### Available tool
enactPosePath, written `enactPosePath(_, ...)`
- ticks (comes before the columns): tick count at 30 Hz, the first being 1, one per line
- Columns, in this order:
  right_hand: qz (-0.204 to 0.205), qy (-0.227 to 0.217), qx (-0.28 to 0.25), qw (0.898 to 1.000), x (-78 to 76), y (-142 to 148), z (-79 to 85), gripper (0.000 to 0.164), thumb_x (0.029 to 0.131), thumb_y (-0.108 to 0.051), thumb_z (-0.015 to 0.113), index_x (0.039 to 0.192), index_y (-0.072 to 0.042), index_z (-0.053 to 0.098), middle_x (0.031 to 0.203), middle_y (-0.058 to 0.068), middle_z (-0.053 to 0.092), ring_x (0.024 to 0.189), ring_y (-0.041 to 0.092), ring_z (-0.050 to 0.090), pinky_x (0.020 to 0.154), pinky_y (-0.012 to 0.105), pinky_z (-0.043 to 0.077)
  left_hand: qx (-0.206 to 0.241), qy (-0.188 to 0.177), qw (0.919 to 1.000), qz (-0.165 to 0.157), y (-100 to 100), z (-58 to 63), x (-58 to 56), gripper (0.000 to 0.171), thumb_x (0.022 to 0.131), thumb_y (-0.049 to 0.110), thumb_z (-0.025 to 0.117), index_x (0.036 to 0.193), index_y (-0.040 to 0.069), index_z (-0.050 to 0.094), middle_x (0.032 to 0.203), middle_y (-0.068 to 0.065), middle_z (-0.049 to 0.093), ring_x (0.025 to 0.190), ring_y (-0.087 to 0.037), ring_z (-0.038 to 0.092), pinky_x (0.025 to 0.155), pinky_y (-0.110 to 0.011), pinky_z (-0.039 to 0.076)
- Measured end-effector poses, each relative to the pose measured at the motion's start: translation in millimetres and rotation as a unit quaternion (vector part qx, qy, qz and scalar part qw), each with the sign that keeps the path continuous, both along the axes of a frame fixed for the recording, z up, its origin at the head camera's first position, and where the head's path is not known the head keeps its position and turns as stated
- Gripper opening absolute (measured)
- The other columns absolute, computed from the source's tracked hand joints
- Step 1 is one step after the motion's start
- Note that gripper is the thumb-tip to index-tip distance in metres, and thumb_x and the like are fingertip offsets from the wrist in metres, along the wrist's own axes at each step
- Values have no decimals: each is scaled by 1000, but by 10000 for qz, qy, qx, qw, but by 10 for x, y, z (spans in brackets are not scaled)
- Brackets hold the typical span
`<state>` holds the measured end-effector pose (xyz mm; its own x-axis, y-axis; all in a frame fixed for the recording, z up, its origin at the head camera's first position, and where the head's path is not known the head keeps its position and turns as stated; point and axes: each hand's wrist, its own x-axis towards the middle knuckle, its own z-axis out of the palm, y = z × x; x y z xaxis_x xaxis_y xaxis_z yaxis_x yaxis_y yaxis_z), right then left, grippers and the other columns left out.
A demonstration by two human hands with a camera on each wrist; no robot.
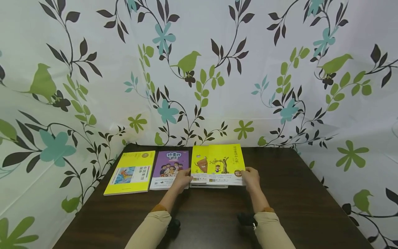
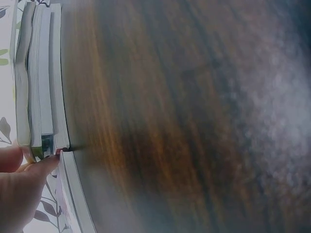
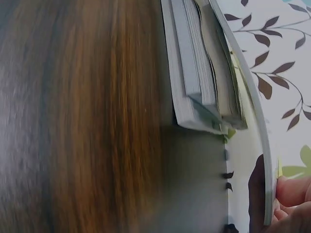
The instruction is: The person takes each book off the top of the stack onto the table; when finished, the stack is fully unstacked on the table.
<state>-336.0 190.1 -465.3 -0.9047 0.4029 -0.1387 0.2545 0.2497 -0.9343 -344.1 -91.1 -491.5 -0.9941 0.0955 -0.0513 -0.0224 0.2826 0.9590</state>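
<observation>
A yellow-and-white book with a tree and a child on a swing (image 1: 228, 157) lies over the top of a stack, shifted to the right. My right hand (image 1: 252, 179) pinches its right edge, which hangs past the stack and above the table in the right wrist view. Beneath it shows a yellow book with a brown cartoon figure (image 1: 199, 167). My left hand (image 1: 181, 181) pinches that lower book at the stack's left edge. Page edges of several stacked books (image 2: 41, 73) show in the left wrist view.
Left of the stack lies a purple book (image 1: 172, 166) with a group of cartoon people. Farther left is a yellow book with a blue picture (image 1: 129, 173). The dark wooden table (image 1: 295, 200) meets a leaf-and-bird patterned cloth (image 1: 202, 114) behind and at both sides.
</observation>
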Motion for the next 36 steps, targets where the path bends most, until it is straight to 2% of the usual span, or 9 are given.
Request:
enactPosePath(10,-146,-59,-66,9999,22,242,77,40,96,-9,46,133,7,51,113,25,55,86,26,54,60,26,46,181,31,9998,-8,-6,-23,-11,58,84,-10,50,141,-12,40,134,-30,55,92,-23,60,69,-23,47)
enactPosePath(21,-220,-128,108,9996,4,564,211,44,95,-9,45,134,10,50,109,24,55,83,25,54,59,26,46,103,-85,9999,103,2,7,3,58,84,-11,51,141,-11,41,136,-30,53,98,-25,60,72,-23,47)
enactPosePath(28,-434,-313,12,9986,-15,768,165,45,94,-7,44,136,10,49,107,23,57,76,22,58,56,26,49,13,-110,9998,134,18,28,8,60,82,-11,51,141,-10,42,137,-29,52,99,-25,59,71,-22,46)
enactPosePath(33,-512,-465,16,9976,-21,875,136,47,94,-7,42,138,10,46,114,25,54,84,27,57,58,26,48,-45,-109,9998,182,24,28,8,60,82,-11,51,142,-8,43,133,-28,57,92,-23,60,69,-22,47)
enactPosePath(36,-508,-539,86,9972,-11,923,110,49,94,-7,41,140,10,45,117,25,53,88,28,55,60,26,46,-2,-85,9998,168,22,21,9,61,81,-12,50,142,-9,43,134,-28,56,94,-24,61,70,-23,48)
